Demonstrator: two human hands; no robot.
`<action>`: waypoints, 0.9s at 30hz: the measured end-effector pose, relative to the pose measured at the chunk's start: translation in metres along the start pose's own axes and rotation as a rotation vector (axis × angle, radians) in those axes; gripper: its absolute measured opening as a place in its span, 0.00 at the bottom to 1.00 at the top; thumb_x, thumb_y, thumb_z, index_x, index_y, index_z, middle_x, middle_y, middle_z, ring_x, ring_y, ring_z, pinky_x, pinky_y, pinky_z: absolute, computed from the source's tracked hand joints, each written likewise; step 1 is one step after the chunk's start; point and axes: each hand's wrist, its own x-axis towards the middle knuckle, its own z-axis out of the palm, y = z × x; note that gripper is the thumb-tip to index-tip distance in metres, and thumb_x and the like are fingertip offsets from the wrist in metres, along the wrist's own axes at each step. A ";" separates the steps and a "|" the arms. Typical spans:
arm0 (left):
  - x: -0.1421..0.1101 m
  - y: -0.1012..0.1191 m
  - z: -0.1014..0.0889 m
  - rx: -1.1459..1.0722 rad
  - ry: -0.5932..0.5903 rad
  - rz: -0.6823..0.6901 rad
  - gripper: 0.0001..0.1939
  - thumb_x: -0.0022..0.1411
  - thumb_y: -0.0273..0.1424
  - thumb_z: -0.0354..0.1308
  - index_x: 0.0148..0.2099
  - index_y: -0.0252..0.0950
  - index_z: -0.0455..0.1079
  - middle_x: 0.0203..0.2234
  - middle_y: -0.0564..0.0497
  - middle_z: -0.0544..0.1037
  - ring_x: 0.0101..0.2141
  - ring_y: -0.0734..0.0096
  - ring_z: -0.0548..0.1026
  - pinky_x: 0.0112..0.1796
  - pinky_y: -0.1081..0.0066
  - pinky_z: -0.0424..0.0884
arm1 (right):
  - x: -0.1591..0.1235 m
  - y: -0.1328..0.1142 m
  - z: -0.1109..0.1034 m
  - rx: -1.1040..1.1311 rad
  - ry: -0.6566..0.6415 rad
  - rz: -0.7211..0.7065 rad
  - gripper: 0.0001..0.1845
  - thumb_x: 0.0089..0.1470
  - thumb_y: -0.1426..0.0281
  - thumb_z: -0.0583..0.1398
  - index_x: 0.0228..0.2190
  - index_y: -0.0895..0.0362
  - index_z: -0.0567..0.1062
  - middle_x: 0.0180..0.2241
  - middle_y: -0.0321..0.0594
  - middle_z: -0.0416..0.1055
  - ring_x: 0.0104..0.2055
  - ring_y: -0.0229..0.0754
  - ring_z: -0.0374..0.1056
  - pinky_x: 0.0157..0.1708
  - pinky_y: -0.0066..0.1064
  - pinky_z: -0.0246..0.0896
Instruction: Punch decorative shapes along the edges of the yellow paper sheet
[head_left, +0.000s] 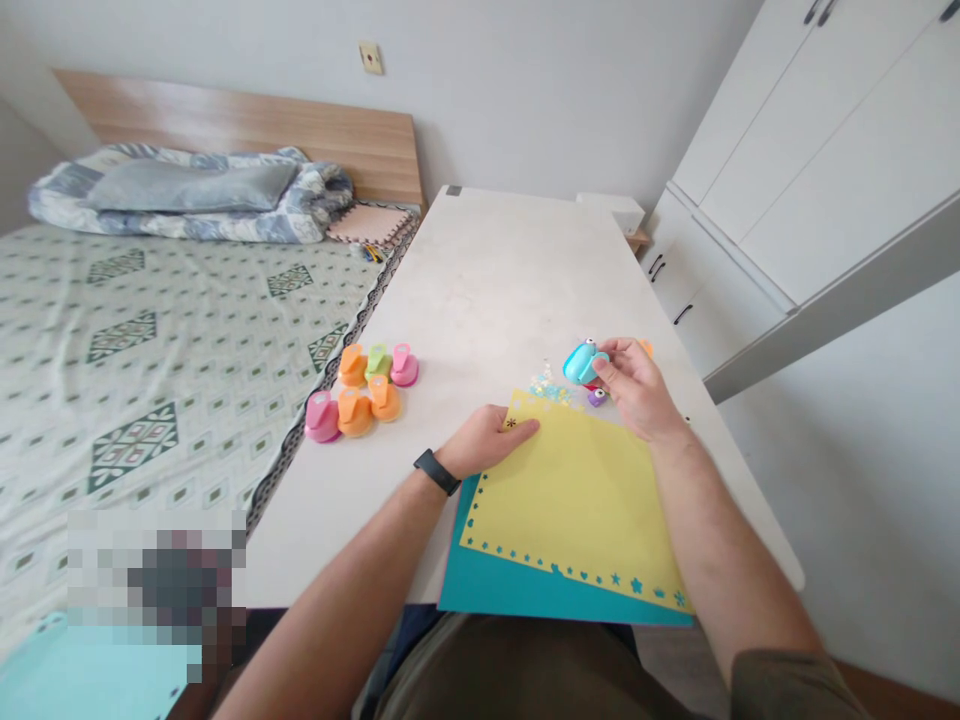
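Note:
My left hand (491, 440) pinches the upper left edge of a yellow paper sheet (570, 490), thumb on top. Small shapes, such as stars and flowers, are cut along the sheet's left and lower edges. Beneath it, teal paper (517, 585) sticks out at the left and bottom. Closed round a light blue craft punch (582, 364), my right hand (634, 385) holds it beyond the sheet's top edge. A purple punch (597, 397) shows just below it, partly hidden. Loose paper cutouts (551, 386) lie scattered left of the blue punch.
Several pink, orange and green punches (356, 412) stand in a group on the white table (517, 270) to the left. A bed (187, 310) borders the table's left side. White cabinets (825, 150) rise on the right. A blurred patch covers the lower left.

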 end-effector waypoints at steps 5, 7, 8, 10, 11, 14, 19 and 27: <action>0.002 -0.001 0.000 -0.007 -0.004 0.001 0.25 0.60 0.53 0.61 0.36 0.34 0.79 0.32 0.46 0.84 0.32 0.59 0.81 0.28 0.70 0.73 | -0.002 0.020 -0.002 0.027 -0.083 0.060 0.29 0.56 0.54 0.70 0.54 0.52 0.73 0.47 0.42 0.78 0.45 0.43 0.76 0.48 0.38 0.73; 0.004 -0.001 0.000 -0.009 -0.005 -0.007 0.24 0.61 0.53 0.61 0.36 0.35 0.79 0.32 0.46 0.84 0.32 0.59 0.81 0.29 0.69 0.74 | -0.003 0.024 -0.003 0.046 -0.095 0.078 0.29 0.57 0.55 0.70 0.56 0.52 0.74 0.48 0.43 0.78 0.47 0.44 0.76 0.50 0.39 0.73; 0.005 -0.002 0.000 -0.013 -0.006 -0.014 0.24 0.61 0.53 0.60 0.36 0.35 0.79 0.33 0.46 0.85 0.33 0.58 0.81 0.29 0.69 0.74 | -0.003 0.025 -0.004 0.051 -0.092 0.084 0.30 0.57 0.55 0.70 0.57 0.52 0.74 0.48 0.42 0.78 0.47 0.45 0.76 0.50 0.40 0.73; 0.006 -0.002 0.000 -0.023 -0.016 -0.029 0.25 0.62 0.53 0.60 0.38 0.35 0.79 0.33 0.46 0.85 0.34 0.57 0.82 0.30 0.69 0.75 | -0.003 0.027 -0.004 0.050 -0.080 0.092 0.30 0.57 0.55 0.69 0.57 0.52 0.74 0.48 0.42 0.79 0.47 0.45 0.76 0.51 0.40 0.73; 0.007 -0.003 0.000 -0.029 -0.025 -0.032 0.25 0.62 0.53 0.60 0.39 0.35 0.79 0.34 0.46 0.85 0.35 0.57 0.82 0.31 0.68 0.76 | -0.003 0.027 -0.004 0.048 -0.074 0.095 0.30 0.57 0.55 0.69 0.57 0.51 0.74 0.47 0.42 0.79 0.47 0.46 0.76 0.51 0.41 0.73; 0.009 -0.006 0.000 -0.059 -0.057 -0.021 0.24 0.65 0.53 0.58 0.43 0.35 0.79 0.38 0.46 0.85 0.37 0.57 0.83 0.34 0.68 0.77 | -0.003 0.027 -0.003 0.043 -0.073 0.104 0.29 0.57 0.54 0.69 0.57 0.50 0.75 0.47 0.42 0.79 0.47 0.46 0.76 0.51 0.41 0.73; 0.012 -0.012 0.000 -0.110 -0.080 -0.007 0.23 0.67 0.51 0.57 0.47 0.36 0.78 0.44 0.46 0.85 0.40 0.58 0.84 0.37 0.67 0.78 | -0.005 0.027 0.000 0.030 -0.074 0.099 0.28 0.57 0.55 0.69 0.56 0.49 0.76 0.49 0.41 0.78 0.49 0.47 0.75 0.52 0.41 0.73; 0.013 -0.010 -0.001 -0.054 -0.033 0.018 0.22 0.67 0.49 0.58 0.48 0.35 0.77 0.43 0.46 0.85 0.40 0.57 0.83 0.37 0.67 0.77 | -0.004 0.025 0.002 0.012 -0.075 0.098 0.28 0.57 0.54 0.69 0.56 0.50 0.76 0.51 0.42 0.77 0.50 0.47 0.75 0.53 0.41 0.73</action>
